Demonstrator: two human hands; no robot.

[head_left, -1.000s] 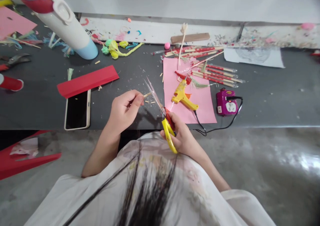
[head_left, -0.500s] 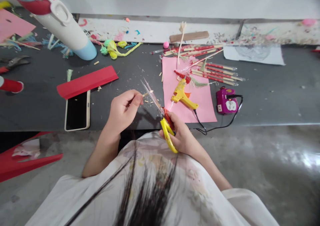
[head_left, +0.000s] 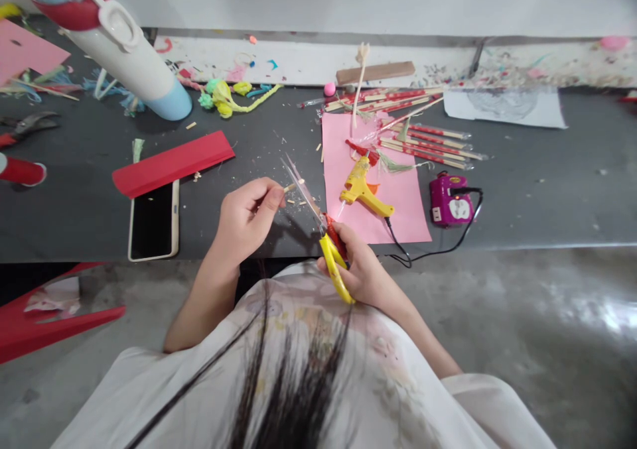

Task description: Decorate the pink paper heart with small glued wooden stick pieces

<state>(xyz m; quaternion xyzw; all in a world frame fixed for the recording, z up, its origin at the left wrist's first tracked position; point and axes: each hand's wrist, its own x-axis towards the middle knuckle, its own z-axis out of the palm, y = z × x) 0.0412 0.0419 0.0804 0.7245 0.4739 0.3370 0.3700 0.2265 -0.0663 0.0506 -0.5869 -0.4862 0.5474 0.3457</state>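
Observation:
My left hand [head_left: 249, 217] pinches a short wooden stick [head_left: 290, 187], whose right end reaches the scissor blades. The yellow-handled scissors [head_left: 334, 266] are in my right hand [head_left: 365, 270], their blades slanting up to the left, slightly parted. Something red and clear, too small to make out, lies against the scissors near my right fingers. Small wood bits [head_left: 297, 202] are scattered under the blades. A yellow glue gun [head_left: 365, 193] rests on pink paper [head_left: 408, 217] just right of the scissors.
A phone [head_left: 153, 227] lies partly under folded red paper [head_left: 174, 164] at left, below a tall bottle [head_left: 134, 64]. Red-wrapped sticks [head_left: 428, 147] spread behind the glue gun. A cable runs to a purple power box [head_left: 450, 200]. Yellow clay [head_left: 223, 97] sits at the back.

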